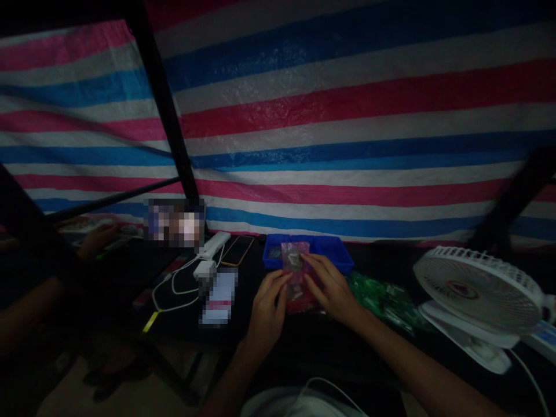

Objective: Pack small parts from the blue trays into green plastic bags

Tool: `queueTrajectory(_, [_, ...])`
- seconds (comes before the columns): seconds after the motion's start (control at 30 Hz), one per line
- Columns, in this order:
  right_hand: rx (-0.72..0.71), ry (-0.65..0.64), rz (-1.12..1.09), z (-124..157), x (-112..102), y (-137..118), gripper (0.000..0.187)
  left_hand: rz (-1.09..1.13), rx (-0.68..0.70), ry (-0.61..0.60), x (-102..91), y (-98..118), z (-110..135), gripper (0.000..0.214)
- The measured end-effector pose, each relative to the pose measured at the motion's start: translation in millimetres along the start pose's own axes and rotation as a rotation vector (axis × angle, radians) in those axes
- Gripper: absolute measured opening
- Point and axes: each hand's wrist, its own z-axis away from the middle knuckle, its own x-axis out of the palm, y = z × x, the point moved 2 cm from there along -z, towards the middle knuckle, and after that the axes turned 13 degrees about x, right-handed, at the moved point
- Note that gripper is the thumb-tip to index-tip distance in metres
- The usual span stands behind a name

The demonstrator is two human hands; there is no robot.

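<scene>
A small pink see-through plastic bag [296,265] with a dull item inside is held up in front of the blue tray. My left hand [268,304] pinches its left edge between thumb and fingers. On the other side my right hand [332,289] grips the bag, with fingers reaching over its front. More pink plastic bags [297,301] lie on the table just below it. The blue compartment tray [341,255] stands behind, partly covered by the bag and my fingers. What is in the bag is too dark to name.
Green plastic packets [386,298] lie right of my right hand, beside a white clip fan [467,289]. To the left are a dark-screened phone [238,251], a blurred-out screen [220,298] and a white charger with cable [205,270]. Another person's arm [32,310] shows at far left.
</scene>
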Motion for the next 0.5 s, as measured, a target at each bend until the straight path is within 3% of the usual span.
queueTrajectory(0.5, [0.134, 0.077, -0.054, -3.4, -1.3, 5.7, 0.043, 0.024, 0.002, -0.118, 1.6, 0.7, -2.3, 0.04])
